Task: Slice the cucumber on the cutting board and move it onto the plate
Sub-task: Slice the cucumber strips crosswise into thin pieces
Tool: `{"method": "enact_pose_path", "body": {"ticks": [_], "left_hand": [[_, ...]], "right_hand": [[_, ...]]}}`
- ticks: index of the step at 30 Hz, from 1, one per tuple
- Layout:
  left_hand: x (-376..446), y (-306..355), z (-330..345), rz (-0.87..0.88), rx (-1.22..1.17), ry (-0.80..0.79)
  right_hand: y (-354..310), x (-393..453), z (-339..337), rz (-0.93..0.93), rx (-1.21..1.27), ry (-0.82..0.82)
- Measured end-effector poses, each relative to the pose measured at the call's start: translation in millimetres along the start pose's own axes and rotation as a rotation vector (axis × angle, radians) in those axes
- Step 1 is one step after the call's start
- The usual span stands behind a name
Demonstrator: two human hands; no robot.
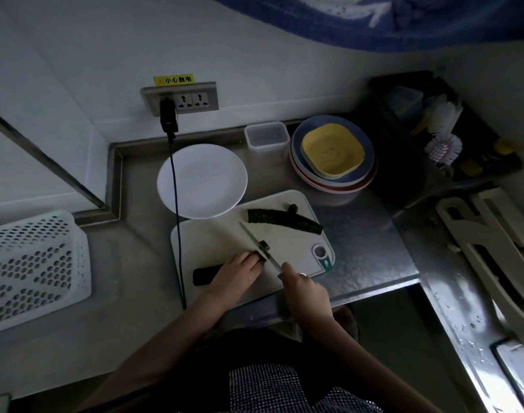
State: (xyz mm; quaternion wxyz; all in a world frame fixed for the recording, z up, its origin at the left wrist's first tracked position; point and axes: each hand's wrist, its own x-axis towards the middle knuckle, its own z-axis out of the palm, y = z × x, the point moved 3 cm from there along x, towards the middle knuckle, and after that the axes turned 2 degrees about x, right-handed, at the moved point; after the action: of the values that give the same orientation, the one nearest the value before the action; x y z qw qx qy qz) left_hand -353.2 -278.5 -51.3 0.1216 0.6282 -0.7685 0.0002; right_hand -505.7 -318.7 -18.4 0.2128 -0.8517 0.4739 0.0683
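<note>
The cucumber point(208, 274) lies dark and long at the near edge of the cutting board point(225, 234); the left hand point(237, 274) curls over it, pinning it down; the right hand point(302, 286) grips a knife point(259, 244), its blade at the cut end; another dark piece point(284, 221) lies farther back; the white plate point(201, 180) sits behind.

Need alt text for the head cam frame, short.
A person slices a cucumber piece on a white cutting board: the left hand holds it down, the right hand grips a knife. Another cucumber piece lies at the board's far side, near a white plate holding no slices.
</note>
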Motion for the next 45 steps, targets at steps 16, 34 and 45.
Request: {"method": "enact_pose_path", "body": {"ticks": [16, 34, 45], "left_hand": [[0, -3, 4, 0.015, -0.029, -0.01], [-2, -5, 1, -0.003, -0.071, -0.009], [-5, -6, 3, -0.02, -0.053, -0.014]], "right_hand": [[0, 6, 9, -0.055, -0.097, -0.081], [5, 12, 11, 0.006, -0.106, -0.109], [-2, -1, 5, -0.086, -0.112, -0.017]]}}
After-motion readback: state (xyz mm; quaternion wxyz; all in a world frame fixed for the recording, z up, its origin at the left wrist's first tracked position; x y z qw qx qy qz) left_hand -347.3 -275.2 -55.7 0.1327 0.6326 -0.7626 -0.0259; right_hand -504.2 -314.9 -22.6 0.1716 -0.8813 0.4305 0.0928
